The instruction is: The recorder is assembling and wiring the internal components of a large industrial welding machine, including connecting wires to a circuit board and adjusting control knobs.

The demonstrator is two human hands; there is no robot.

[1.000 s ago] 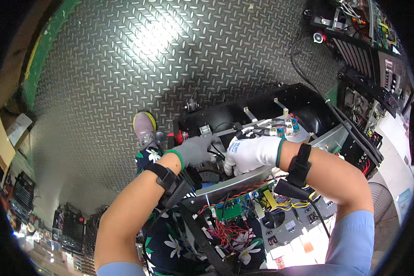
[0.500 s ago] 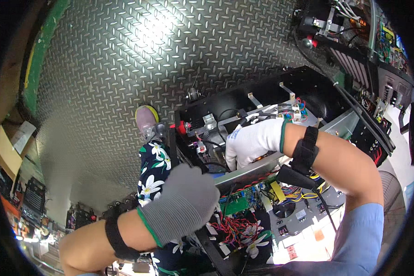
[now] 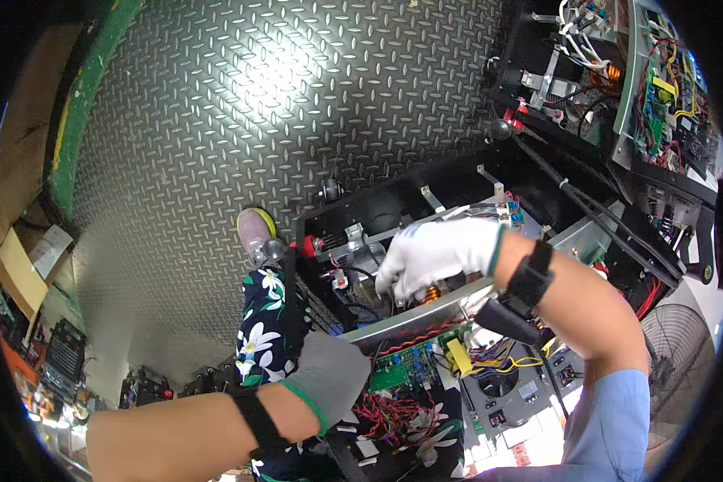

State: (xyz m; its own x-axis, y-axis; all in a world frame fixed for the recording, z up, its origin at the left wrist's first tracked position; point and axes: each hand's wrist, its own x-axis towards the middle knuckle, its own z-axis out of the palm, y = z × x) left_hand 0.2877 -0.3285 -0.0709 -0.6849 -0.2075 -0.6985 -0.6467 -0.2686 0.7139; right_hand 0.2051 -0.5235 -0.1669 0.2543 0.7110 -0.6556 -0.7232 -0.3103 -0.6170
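An open black machine chassis (image 3: 394,183) lies in front of me, divided by a silver metal rail (image 3: 414,312). My right hand (image 3: 438,251), in a white knit glove, reaches into its far compartment. Its fingers are bent downward beside a copper coil (image 3: 432,294); whatever they pinch is too small to make out. On the near side of the rail are a green circuit board (image 3: 390,377) and a bundle of red wires (image 3: 390,414). My left hand (image 3: 333,373), in a grey-backed glove, is at the chassis's near left corner, its fingers hidden from view.
Another open chassis (image 3: 554,88) with boards and white cables stands at the far right. Black cables (image 3: 594,213) run between the two. A round fan guard (image 3: 675,345) is at the right. Beyond lies a metal tread-plate floor (image 3: 217,145); my shoe (image 3: 255,229) rests on it.
My left hand has dropped and turned, closer to the near circuit board. My right hand has lifted slightly and shifted left, uncovering the copper coil. The view has swung a little to the right.
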